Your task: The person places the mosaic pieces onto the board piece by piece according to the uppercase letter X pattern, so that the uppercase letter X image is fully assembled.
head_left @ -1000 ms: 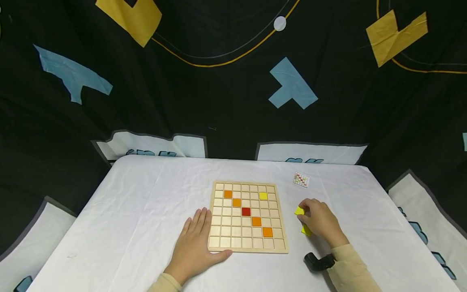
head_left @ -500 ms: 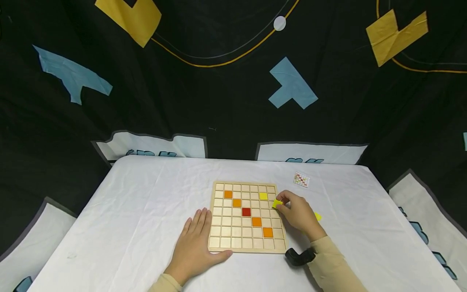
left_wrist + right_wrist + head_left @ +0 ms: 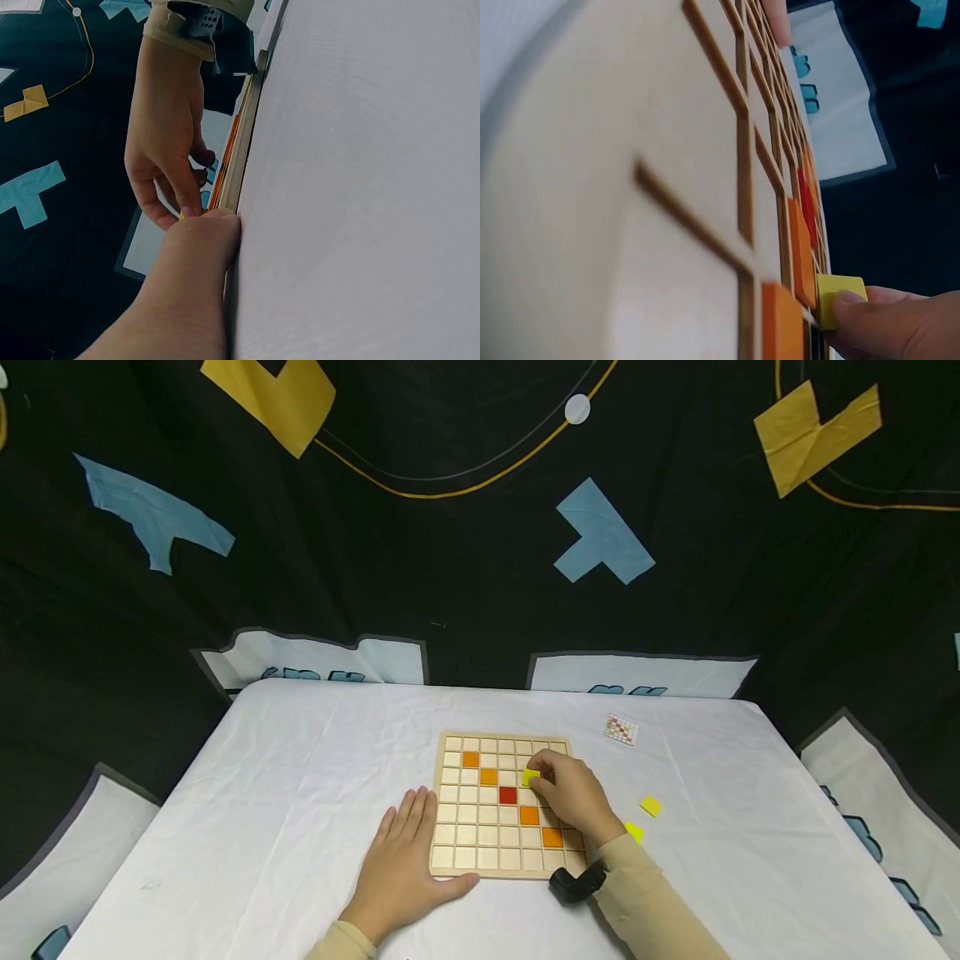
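A wooden grid board (image 3: 459, 860) lies on the white table. Orange tiles (image 3: 529, 815) and one red tile (image 3: 508, 795) sit in its cells along a diagonal. Thumb and fingers of my right hand (image 3: 573, 795) pinch a yellow tile (image 3: 530, 777) over the board, above and right of the red one. In the right wrist view this yellow square tile (image 3: 827, 304) stands at the grid, gripped at its side. My left hand (image 3: 401, 852) rests flat with straight fingers along the board's left edge, thumb at the front corner. The right hand covers several cells in the head view.
Two loose yellow tiles, a farther one (image 3: 651, 806) and a nearer one (image 3: 634, 832), lie right of the board. A small card with a coloured grid pattern (image 3: 622, 729) is at the back right. A black curtain (image 3: 480, 593) hangs behind the table.
My right hand has picked up a yellow tile from the table right of the board and carried it left over the grid. The left hand has stayed in place.
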A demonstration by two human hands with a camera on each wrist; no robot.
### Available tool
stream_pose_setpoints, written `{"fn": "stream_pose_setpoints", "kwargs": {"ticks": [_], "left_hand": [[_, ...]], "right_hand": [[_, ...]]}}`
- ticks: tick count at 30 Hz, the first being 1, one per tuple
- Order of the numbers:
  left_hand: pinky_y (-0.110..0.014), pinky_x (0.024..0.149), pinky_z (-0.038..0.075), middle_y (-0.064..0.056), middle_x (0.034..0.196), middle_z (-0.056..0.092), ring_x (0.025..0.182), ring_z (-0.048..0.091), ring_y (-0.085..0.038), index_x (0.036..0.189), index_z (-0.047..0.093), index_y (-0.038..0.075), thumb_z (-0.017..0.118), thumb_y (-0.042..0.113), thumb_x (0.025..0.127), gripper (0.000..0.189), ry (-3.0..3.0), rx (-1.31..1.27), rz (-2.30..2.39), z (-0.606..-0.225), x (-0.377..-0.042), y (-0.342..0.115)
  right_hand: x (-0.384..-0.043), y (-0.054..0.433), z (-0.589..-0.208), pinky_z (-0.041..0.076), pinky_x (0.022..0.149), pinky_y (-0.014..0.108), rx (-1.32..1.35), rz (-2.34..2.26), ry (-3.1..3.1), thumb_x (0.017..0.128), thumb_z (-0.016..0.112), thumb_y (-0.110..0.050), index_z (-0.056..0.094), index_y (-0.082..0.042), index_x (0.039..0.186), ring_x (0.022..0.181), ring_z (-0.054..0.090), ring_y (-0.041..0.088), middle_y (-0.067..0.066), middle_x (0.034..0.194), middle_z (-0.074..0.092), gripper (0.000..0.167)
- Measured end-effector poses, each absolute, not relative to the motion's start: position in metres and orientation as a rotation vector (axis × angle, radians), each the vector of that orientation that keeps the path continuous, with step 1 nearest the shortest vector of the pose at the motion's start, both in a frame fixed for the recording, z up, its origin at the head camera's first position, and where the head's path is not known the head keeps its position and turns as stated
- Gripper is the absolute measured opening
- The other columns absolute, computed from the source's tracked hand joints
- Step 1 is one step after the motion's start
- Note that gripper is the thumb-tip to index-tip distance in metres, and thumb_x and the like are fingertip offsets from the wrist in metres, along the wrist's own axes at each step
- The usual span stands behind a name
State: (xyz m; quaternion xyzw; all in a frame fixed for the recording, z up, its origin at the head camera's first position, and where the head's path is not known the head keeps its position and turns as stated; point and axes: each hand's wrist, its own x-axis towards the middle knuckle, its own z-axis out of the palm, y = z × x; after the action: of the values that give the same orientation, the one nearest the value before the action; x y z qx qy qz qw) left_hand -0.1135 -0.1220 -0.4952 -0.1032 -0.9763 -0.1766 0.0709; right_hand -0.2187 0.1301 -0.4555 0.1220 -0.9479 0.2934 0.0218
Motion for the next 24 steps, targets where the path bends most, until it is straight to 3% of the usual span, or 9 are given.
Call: {"fn": "stream_pose_setpoints", "kwargs": {"ticks": [14, 20, 24], "left_hand": [[-0.051, 0.124, 0.019, -0.014, 0.164, 0.024, 0.154, 0.020, -0.031, 0.155, 0.026, 0.000, 0.057, 0.086, 0.071, 0.124, -2.964, -0.302, -0.533, -0.4943, -0.1137, -0.1218], [-0.052, 0.124, 0.019, -0.015, 0.164, 0.025, 0.154, 0.020, -0.031, 0.155, 0.028, 0.000, 0.055, 0.086, 0.072, 0.123, -2.967, -0.301, -0.530, -0.4934, -0.1132, -0.1221], [-0.052, 0.124, 0.020, -0.015, 0.164, 0.026, 0.154, 0.021, -0.032, 0.155, 0.028, -0.001, 0.055, 0.086, 0.073, 0.123, -2.967, -0.308, -0.538, -0.4922, -0.1132, -0.1213]], "right_hand": [[-0.2200, 0.1255, -0.4580, 0.052, 0.080, 0.034, 0.467, 0.793, -2.948, 0.088, 0.074, -0.011, 0.073, -0.017, 0.107, 0.086, 0.058, 0.014, -0.003, 0.101, 0.064, 0.020], [-0.2173, 0.1266, -0.4587, 0.053, 0.080, 0.034, 0.514, 0.758, -2.969, 0.092, 0.070, -0.012, 0.074, -0.013, 0.111, 0.084, 0.058, 0.014, -0.002, 0.098, 0.061, 0.020], [-0.2125, 0.1307, -0.4574, 0.053, 0.079, 0.033, 0.533, 0.761, -2.961, 0.091, 0.070, -0.011, 0.076, -0.012, 0.106, 0.081, 0.058, 0.012, -0.003, 0.096, 0.063, 0.015]]}}
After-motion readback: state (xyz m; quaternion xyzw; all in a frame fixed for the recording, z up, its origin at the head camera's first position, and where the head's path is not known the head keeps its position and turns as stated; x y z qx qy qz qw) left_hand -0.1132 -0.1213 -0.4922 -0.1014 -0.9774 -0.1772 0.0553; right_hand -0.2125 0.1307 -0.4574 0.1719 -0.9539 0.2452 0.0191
